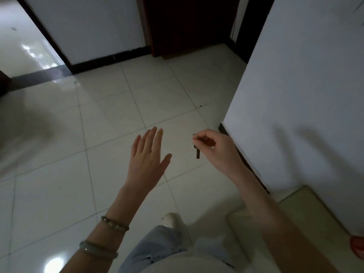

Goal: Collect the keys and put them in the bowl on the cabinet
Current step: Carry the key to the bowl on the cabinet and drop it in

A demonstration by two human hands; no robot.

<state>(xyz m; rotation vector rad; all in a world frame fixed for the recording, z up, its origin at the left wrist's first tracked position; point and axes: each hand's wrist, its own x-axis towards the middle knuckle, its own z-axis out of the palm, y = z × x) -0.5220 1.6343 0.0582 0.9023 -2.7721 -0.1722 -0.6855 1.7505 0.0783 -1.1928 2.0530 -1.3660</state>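
My right hand (214, 148) pinches a small set of dark keys (197, 152) by their metal ring, and the keys hang down from my fingertips above the tiled floor. My left hand (147, 154) is held out flat to the left of the keys, fingers spread, holding nothing, a short gap away from them. Two bead and jade bracelets sit on my left wrist. No bowl or cabinet is in view.
A white wall corner (295, 95) with a dark baseboard stands close on the right. A dark wooden door (187, 26) is at the far end, and an open doorway (25, 46) at the far left. A pale mat (291, 209) and a red object (357, 247) lie at lower right.
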